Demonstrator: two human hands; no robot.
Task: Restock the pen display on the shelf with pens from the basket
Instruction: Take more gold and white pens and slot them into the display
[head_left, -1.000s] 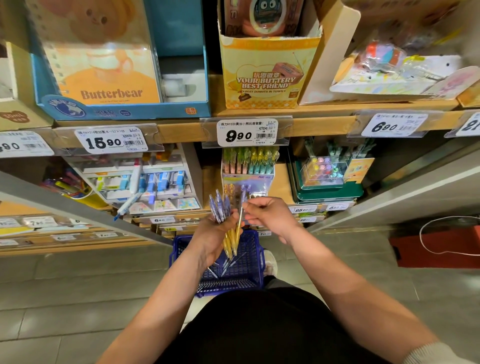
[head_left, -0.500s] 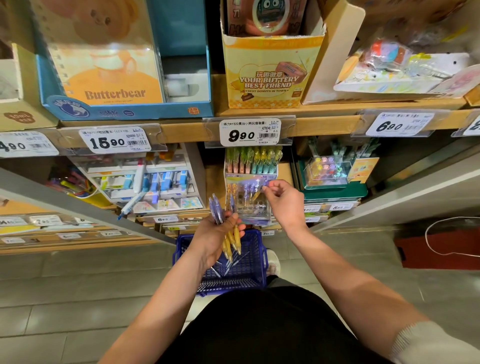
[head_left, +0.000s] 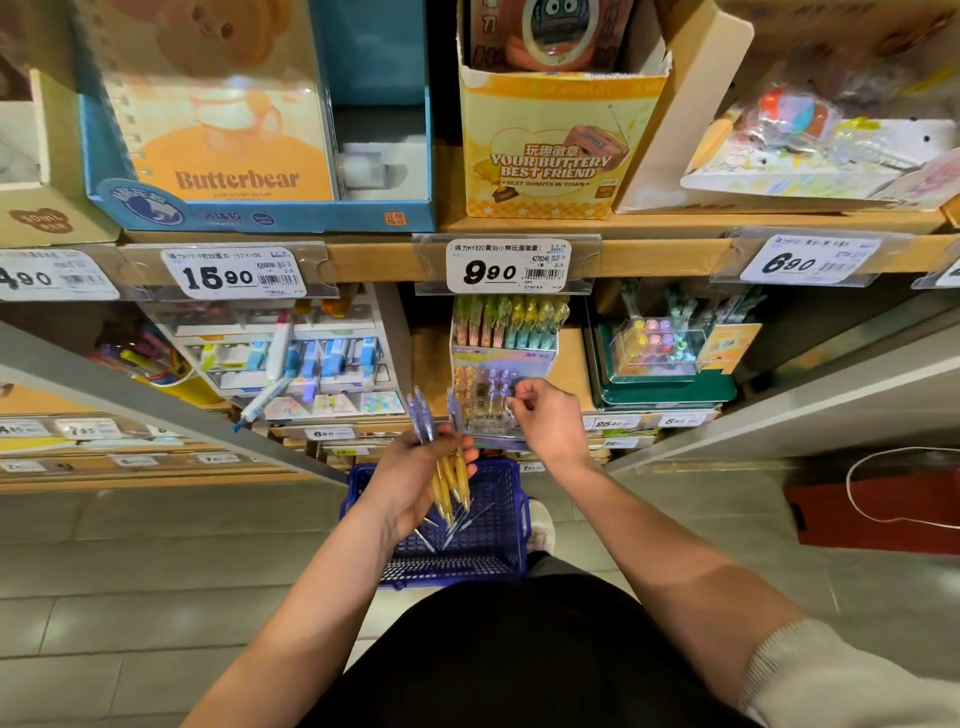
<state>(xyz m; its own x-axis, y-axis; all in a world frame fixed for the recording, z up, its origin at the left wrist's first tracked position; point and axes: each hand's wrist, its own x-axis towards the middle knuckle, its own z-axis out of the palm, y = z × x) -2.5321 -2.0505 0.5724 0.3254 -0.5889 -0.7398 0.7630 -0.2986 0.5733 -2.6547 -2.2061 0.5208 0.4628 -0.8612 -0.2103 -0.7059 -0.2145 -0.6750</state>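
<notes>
Wooden shelves fill the far side of the shop, and grey floor tiles lie below us. Down on the floor, near our feet, sits the blue basket. It is hard plastic with lots of little holes. A few thin loose pens lie in it.

On the low shelf, under the white price tag, stands the pen display. It is a shiny, see-through box with steps. Its far row is packed with pink, green and yellow pens. Its near row has some purple and yellow ones, and we think it has room for more.

Our left hand is curled round a bunch of pens just above the basket. They are smooth and skinny, with purple tops up and yellow bodies ending in sharp tips.

Our right hand is at the near row, to the right. Its fingers are bunched close together. We cannot tell if they pinch a pen.

So we think the job is partway done. The bunch and the loose pens are left.
</notes>
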